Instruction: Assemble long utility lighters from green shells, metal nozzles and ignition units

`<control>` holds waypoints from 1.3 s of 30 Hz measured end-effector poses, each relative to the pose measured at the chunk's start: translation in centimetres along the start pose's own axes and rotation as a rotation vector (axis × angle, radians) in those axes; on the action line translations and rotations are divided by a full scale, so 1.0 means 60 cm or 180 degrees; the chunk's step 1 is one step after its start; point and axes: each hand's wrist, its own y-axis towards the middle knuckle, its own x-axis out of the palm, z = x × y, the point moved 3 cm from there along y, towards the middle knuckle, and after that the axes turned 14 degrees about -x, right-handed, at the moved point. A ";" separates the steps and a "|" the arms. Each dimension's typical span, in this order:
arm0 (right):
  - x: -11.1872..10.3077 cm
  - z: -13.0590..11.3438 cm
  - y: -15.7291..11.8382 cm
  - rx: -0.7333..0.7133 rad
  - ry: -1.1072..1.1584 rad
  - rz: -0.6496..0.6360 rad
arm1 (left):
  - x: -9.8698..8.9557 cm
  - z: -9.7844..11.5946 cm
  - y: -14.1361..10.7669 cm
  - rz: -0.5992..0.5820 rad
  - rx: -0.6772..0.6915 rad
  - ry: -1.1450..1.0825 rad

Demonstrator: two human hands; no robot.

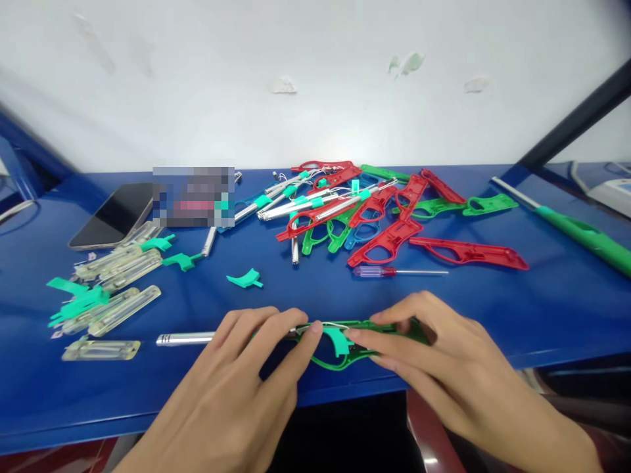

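A green lighter casing half (336, 366) lies open side up at the table's front edge. My left hand (241, 361) grips its left part, thumb and fingertips pressed near a thin white wire (337, 324). A silver metal tube (183, 338) sticks out to the left from under that hand. Inside the casing sits a teal trigger (339, 341), with a fingertip of my right hand (444, 351) against it. The other right fingers hold the casing's right end, which they partly cover.
Clear fuel tanks (125, 310) and teal triggers (245, 278) lie left, near a phone (113, 215). Red casing halves (384, 242), green ones and metal tubes (249, 209) are heaped behind. A screwdriver (377, 271) lies before them; a whole green lighter (586, 236) rests right.
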 end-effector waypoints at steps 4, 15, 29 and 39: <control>-0.003 0.001 0.003 0.0009 0.0153 0.0109 | 0.004 -0.001 -0.002 -0.0077 0.0087 0.0017; -0.007 0.003 0.003 0.0042 0.0260 0.0244 | 0.021 -0.008 -0.021 -0.0556 -0.0010 0.0049; -0.004 0.001 0.002 0.0002 0.0101 -0.0106 | 0.016 -0.005 -0.010 -0.0327 0.0109 0.0042; -0.007 0.002 0.002 -0.0097 0.0222 0.0023 | 0.022 -0.018 -0.024 -0.0270 -0.0038 -0.0122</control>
